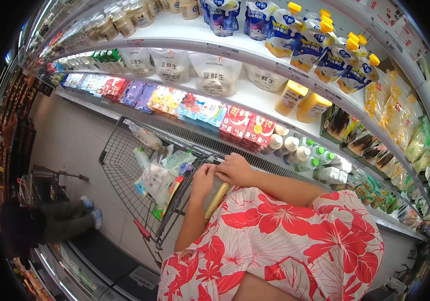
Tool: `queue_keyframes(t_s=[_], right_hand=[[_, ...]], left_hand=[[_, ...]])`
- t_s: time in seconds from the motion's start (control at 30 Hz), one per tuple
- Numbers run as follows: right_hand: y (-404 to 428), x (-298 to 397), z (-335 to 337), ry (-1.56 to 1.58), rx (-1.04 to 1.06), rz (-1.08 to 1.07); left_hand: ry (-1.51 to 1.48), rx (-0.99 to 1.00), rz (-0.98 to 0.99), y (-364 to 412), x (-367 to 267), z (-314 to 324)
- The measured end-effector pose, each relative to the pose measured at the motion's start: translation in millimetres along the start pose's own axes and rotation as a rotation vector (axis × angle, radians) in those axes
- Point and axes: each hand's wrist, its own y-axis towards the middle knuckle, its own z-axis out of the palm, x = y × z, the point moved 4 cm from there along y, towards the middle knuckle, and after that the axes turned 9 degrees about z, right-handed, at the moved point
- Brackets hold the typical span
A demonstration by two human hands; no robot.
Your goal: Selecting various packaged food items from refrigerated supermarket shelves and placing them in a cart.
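My left hand (pixel 204 177) and my right hand (pixel 234 169) meet at the fingertips above the gold handle bar (pixel 216 201) of a wire shopping cart. The fingers are bent together, and whether something small lies between them is hidden. The cart's basket (pixel 115 169) stretches ahead to the left. Inside it lie a white plastic bag bearing writing (pixel 157 181), a clear bag with green contents (pixel 178 161), a long clear-wrapped package (pixel 146 137) and a green, yellow and red packet (pixel 169 199).
A refrigerated display shelf (pixel 184 41) runs along the cart's far side, holding spouted yogurt pouches (pixel 282 32), white bags (pixel 215 75), red cartons (pixel 247 126) and bottles (pixel 294 145). At left, a person (pixel 64 222) stands beside another cart (pixel 45 188) on the tiled floor (pixel 64 143).
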Motion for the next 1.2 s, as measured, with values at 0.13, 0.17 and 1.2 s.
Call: queue_keyframes(t_s=[0.13, 0.17, 1.2], right_hand=[[0.8, -2.1, -1.9, 0.068, -0.051, 0.009], [-0.4, -5.8, -0.8, 0.115, -0.053, 0.049], [-147.6, -295.9, 80.2, 1.21, -0.328, 1.811]], left_hand=[[0.008, -0.014, 0.025, 2.7, -4.0, -1.0], [-0.009, -0.027, 0.034, 3.3, -4.5, -1.1], [0.098, 0.162, -0.323, 201.7, 101.7, 215.1]])
